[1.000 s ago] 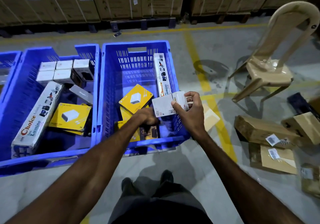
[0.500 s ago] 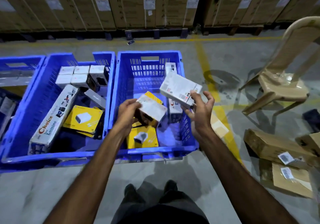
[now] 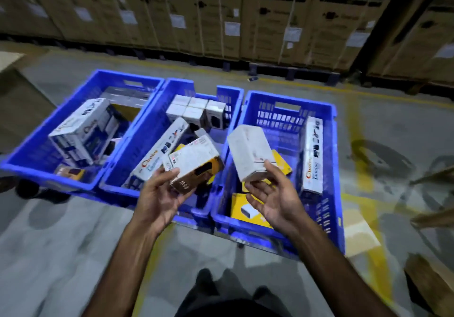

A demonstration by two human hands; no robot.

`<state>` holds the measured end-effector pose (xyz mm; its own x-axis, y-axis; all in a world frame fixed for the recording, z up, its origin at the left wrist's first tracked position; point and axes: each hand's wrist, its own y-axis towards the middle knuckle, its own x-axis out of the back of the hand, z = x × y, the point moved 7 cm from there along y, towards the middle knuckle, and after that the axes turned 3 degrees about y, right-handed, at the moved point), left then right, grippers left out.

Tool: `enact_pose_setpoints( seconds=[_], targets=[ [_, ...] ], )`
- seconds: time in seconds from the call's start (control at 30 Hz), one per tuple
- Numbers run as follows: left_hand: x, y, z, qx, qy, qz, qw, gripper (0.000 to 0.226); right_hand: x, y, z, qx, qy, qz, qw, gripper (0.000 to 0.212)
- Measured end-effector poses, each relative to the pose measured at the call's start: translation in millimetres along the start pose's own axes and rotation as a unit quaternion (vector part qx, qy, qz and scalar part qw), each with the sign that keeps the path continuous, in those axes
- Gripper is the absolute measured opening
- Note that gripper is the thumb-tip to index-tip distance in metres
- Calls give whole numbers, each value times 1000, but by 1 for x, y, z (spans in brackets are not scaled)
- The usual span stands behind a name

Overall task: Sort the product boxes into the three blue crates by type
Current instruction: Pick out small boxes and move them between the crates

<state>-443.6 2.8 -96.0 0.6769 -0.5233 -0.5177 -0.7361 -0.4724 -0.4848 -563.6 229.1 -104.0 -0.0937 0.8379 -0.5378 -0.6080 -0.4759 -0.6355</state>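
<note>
Three blue crates stand side by side on the floor: the left crate, the middle crate and the right crate. My left hand grips a white and brown box marked 65W over the middle crate's front right corner. My right hand holds a plain white box upright by its lower end over the right crate. Long white Choice boxes lie in the middle crate and stand in the right crate. Yellow boxes lie in the right crate.
Small white boxes sit at the back of the middle crate. A large white and blue box leans in the left crate. Stacked brown cartons line the back. Cardboard lies at the right. My feet stand below.
Both hands have lifted with their boxes and swung left. The left hand's box now hangs over the middle crate. The camera has turned left, bringing the third crate into view.
</note>
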Motion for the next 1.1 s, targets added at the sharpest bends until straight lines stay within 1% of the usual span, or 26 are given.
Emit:
enact_pose_setpoints(
  seconds=[0.03,0.1,0.17,0.23,0.27,0.33,0.4,0.43,0.5,0.57,0.6,0.63,0.67,0.7,0.77,0.83,0.87,0.9,0.93,1.0,1.03,1.1],
  targets=[
    [11,1,-12,-33,30,-15,999,33,-7,2,-3,17,-60,-4,998,36],
    [34,3,-39,-88,102,-75,988,44,-25,6,-5,63,-179,-2,982,30],
    [51,9,-67,-138,197,-130,962,50,-45,10,0,106,-269,0,957,31],
    [50,15,-95,-178,287,-143,930,54,-67,15,13,153,-341,3,927,34],
    [47,19,-108,-196,337,-136,911,57,-79,19,23,184,-383,6,905,36],
    [33,33,-132,-211,448,-108,862,62,-105,27,41,239,-488,17,839,48],
    [19,53,-150,-198,552,-73,807,70,-130,38,50,251,-610,33,751,68],
    [14,65,-155,-186,582,-45,790,74,-142,42,50,245,-659,49,710,74],
    [3,89,-154,-149,614,21,774,75,-161,52,43,215,-733,88,639,83],
    [-8,110,-142,-98,630,81,766,62,-172,61,30,177,-793,128,569,83],
    [-13,119,-134,-79,638,103,759,55,-175,66,20,157,-813,146,542,80],
    [-17,128,-126,-65,650,117,749,50,-175,72,12,141,-826,154,523,77],
    [-21,138,-118,-55,663,135,734,47,-175,77,4,137,-834,153,511,76],
    [-23,144,-112,-50,688,143,710,45,-175,83,-2,139,-839,148,504,75],
    [-26,160,-102,-59,726,169,664,49,-171,94,-16,141,-840,144,504,65],
    [-32,170,-97,-91,754,187,623,57,-164,98,-27,136,-850,144,488,50],
    [-34,172,-99,-120,764,172,610,59,-160,97,-28,146,-855,136,479,46],
    [-37,173,-106,-168,765,140,606,60,-156,97,-25,166,-850,121,485,44],
    [-38,176,-114,-228,758,103,602,61,-152,96,-19,187,-836,102,505,43],
    [-35,175,-129,-311,738,44,597,58,-141,94,-4,230,-800,63,551,40],
    [-30,176,-132,-326,735,30,593,53,-135,93,2,245,-786,51,566,35],
    [-21,168,-127,-331,736,31,590,45,-123,93,9,250,-767,43,589,28]
  ],
)
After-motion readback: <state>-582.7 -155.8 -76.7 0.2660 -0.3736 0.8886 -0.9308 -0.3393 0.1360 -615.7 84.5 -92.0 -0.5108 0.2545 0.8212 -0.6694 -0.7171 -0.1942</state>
